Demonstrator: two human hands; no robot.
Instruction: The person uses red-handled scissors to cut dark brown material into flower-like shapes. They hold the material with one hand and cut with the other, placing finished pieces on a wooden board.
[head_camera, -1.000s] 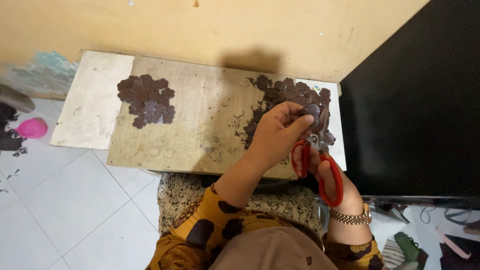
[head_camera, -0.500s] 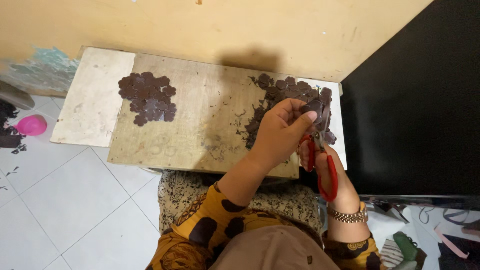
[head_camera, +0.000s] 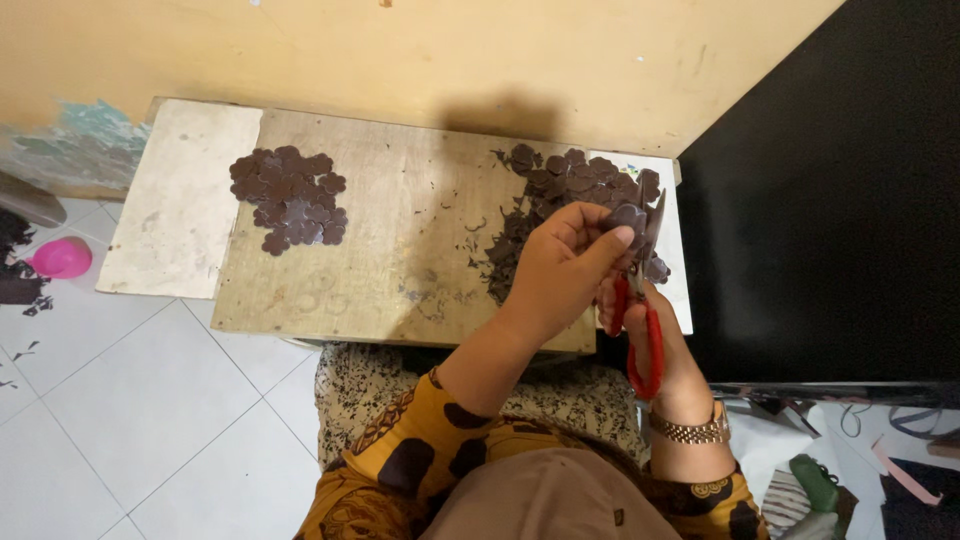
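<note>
The left hand (head_camera: 565, 265) pinches a small dark brown flower-shaped cutout (head_camera: 628, 215) between thumb and fingertips, holding it up over the right end of the worn wooden board (head_camera: 400, 250). The right hand (head_camera: 655, 335) grips the red-handled scissors (head_camera: 640, 320), whose blades stand upright against the cutout's edge. Just behind both hands lies a loose heap of dark brown uncut pieces and trimmings (head_camera: 560, 195); well apart, on the board's left part, sits a tidy cluster of finished brown flower shapes (head_camera: 290, 198).
</note>
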